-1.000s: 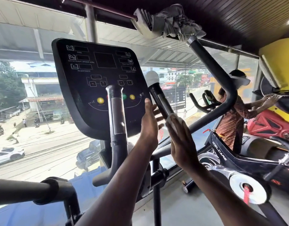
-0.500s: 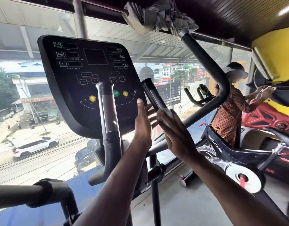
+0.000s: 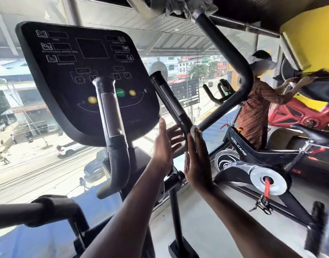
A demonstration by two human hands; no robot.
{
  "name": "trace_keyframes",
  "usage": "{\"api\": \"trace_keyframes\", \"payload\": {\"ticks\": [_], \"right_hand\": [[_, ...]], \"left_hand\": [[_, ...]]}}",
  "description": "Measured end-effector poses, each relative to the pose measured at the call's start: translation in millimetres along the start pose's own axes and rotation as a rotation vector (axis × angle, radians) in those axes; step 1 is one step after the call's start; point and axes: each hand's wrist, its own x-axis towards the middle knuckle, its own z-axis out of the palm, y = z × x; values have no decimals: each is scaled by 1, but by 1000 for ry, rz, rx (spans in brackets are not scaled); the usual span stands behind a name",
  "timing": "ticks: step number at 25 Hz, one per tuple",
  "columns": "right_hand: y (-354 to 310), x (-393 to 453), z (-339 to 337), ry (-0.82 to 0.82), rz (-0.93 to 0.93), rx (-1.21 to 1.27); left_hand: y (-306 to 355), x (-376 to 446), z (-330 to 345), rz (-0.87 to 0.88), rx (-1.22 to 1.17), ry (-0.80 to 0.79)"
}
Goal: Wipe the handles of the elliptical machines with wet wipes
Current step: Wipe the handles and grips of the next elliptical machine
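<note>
— Wiping which grip now?

— The right inner handle (image 3: pixel 171 104), the black bar slanting from its capped end, up beside the console (image 3: pixel 85 75), down and to the right toward both hands.

— How do the hands sit on it?

— The right hand (image 3: pixel 198 162) has straight fingers (image 3: pixel 197 140) held together, pressing a white wet wipe (image 3: pixel 194 130) flat against the bar's lower end. The left hand (image 3: pixel 162 148) is on the opposite side, fingers (image 3: pixel 173 135) spread and relaxed, gripping nothing.

— So where does the stroke go?

— Along the bar's long axis, I judge: up and left toward the cap. The right hand is nearer and already on it. The left inner handle (image 3: pixel 109 112) stands upright, well apart.
</note>
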Motion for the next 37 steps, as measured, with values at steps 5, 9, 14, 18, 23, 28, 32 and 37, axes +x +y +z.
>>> {"api": "trace_keyframes", "payload": {"ticks": [5, 9, 14, 18, 23, 28, 32, 37], "right_hand": [[-8, 21, -3, -163, 42, -252], [20, -10, -18, -267, -141, -414], [3, 31, -18, -311, -200, -429], [18, 11, -26, -348, -226, -328], [6, 23, -37, -156, -191, 49], [6, 47, -54, -46, 231, 471], [18, 57, -60, -18, 180, 398], [19, 67, -42, -132, 235, 335]], "left_hand": [[-11, -4, 10, -21, -13, 67], [-12, -6, -1, -7, -17, 74], [-16, -9, 10, -34, -49, 127], [-28, -13, 8, 17, 23, 100], [-28, -14, 19, 99, -105, 169], [-21, -14, 34, 188, -134, 176], [-27, -6, 23, 158, -187, 261], [-26, 0, 25, 155, -220, 391]]}}
